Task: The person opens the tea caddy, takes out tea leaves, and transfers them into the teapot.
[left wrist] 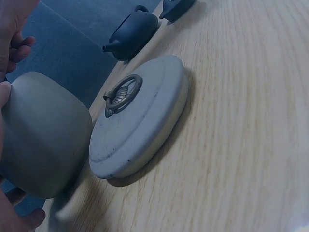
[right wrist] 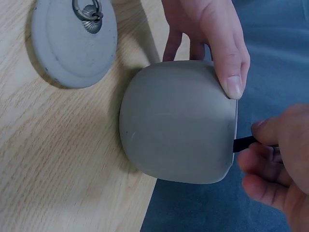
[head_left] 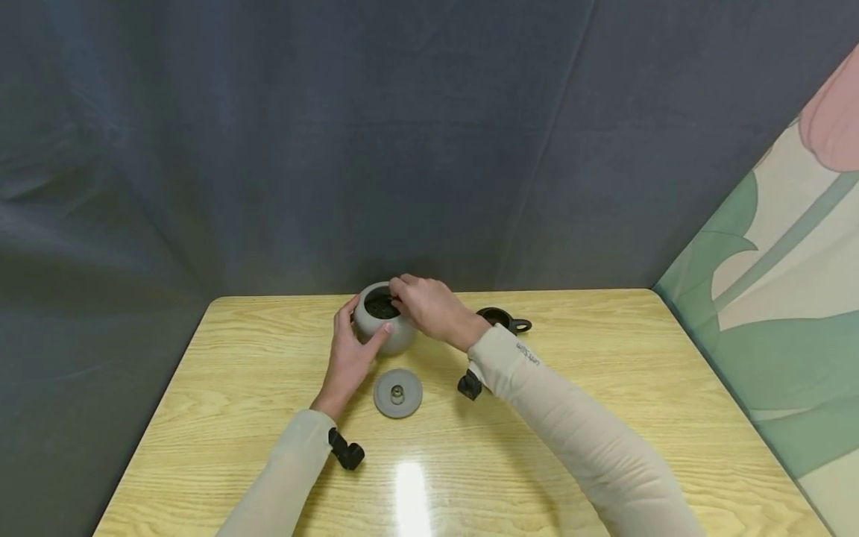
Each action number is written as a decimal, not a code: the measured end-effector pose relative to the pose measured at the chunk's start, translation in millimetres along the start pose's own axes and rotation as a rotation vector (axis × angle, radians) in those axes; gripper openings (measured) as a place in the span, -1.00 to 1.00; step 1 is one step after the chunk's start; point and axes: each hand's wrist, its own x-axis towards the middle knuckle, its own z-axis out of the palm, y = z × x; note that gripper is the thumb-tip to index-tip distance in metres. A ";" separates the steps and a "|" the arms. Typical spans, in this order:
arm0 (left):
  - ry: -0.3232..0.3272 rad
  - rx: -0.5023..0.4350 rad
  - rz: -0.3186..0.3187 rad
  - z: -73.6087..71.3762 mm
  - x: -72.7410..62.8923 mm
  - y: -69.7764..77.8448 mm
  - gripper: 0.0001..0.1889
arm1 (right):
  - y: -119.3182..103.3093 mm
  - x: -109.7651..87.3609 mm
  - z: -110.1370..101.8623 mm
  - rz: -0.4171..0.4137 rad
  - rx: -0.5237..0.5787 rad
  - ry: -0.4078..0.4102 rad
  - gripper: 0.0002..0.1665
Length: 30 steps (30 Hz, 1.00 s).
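A round grey jar (head_left: 397, 340) stands near the table's far edge with its mouth uncovered. Dark loose contents (head_left: 379, 306) show inside. My left hand (head_left: 347, 359) grips the jar from its left side, the thumb at the front near the rim. Over the right part of the mouth, my right hand (head_left: 432, 307) pinches a thin black handle (right wrist: 244, 143) that runs down into the jar. The jar's wall hides the handle's lower end. On the table, nearer than the jar, lies a flat grey lid (head_left: 385, 403) with a metal ring on top.
A dark teapot (left wrist: 135, 35) with a spout and loop handle stands to the right of the jar, partly behind my right forearm in the head view. Another dark piece (left wrist: 176, 8) is beside it. A dark curtain (head_left: 429, 149) hangs behind the table.
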 end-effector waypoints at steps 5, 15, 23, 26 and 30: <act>0.001 -0.003 0.003 0.9 0.2 -1.1 -0.06 | -1.0 0.2 -1.3 0.015 0.064 -0.030 -0.90; 0.016 0.002 0.007 0.3 0.3 -2.3 -0.10 | 1.1 -3.5 3.8 0.057 0.232 -0.074 -0.88; 0.019 0.003 0.011 -1.4 -1.9 -1.9 -0.08 | 8.6 -5.2 4.2 0.127 0.386 -0.074 -0.88; 0.023 -0.002 0.011 -1.0 -2.8 -1.9 -0.09 | 11.5 -7.6 3.4 0.159 0.444 -0.091 -0.88; 0.019 -0.008 0.011 0.5 -3.8 -2.0 -0.08 | 14.9 -11.3 3.7 0.192 0.531 -0.095 -0.89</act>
